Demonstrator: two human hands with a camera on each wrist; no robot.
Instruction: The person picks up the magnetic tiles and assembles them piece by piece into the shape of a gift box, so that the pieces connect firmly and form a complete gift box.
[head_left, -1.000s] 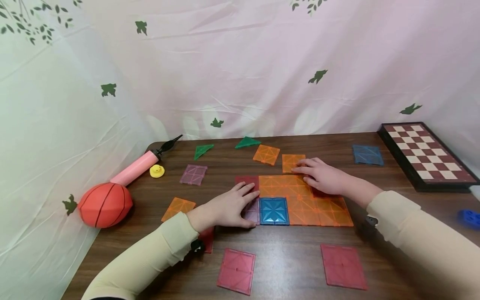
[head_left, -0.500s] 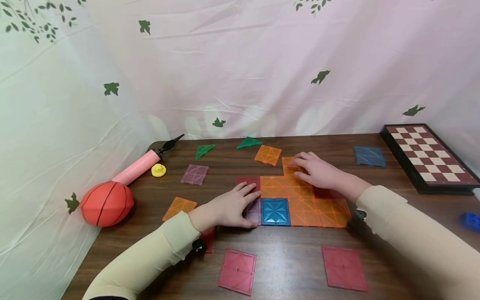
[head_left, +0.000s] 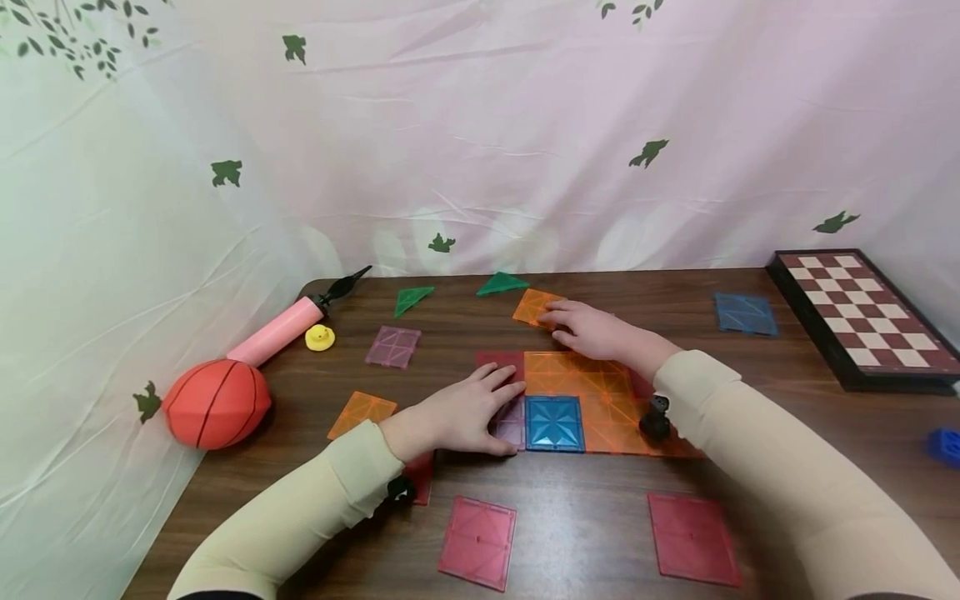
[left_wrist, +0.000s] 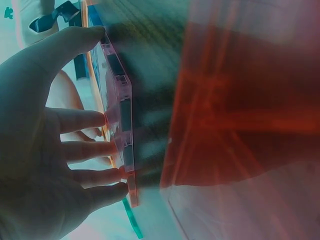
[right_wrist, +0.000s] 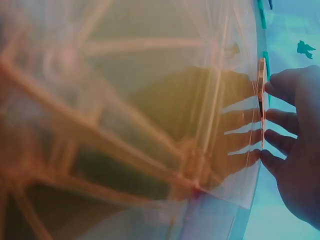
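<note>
My left hand (head_left: pixel 461 417) rests with spread fingers on the left side of a flat block of magnetic tiles, over a red tile (head_left: pixel 498 360) and a purple tile (head_left: pixel 513 425). In the left wrist view its fingertips and thumb lie along the tiles' edge (left_wrist: pixel 126 110). A blue tile (head_left: pixel 554 423) and several joined orange tiles (head_left: pixel 607 412) make up the rest of the block. Farther back, my right hand (head_left: pixel 596 329) touches a loose orange tile (head_left: pixel 529 307) with its fingertips. The right wrist view shows those fingers (right_wrist: pixel 280 140) reaching down, only slightly bent.
Loose tiles lie around: green triangles (head_left: pixel 502 283), a purple square (head_left: pixel 393 347), an orange one (head_left: pixel 362 414), red ones (head_left: pixel 477 542) in front and a blue one (head_left: pixel 746 314). A ball (head_left: pixel 217 403), pump (head_left: pixel 276 332) and duck (head_left: pixel 319 337) stand left; a checkerboard (head_left: pixel 862 312) right.
My right hand pushed an orange tile against the back of the block, then moved left to the other loose orange tile. The left hand stays on the block.
</note>
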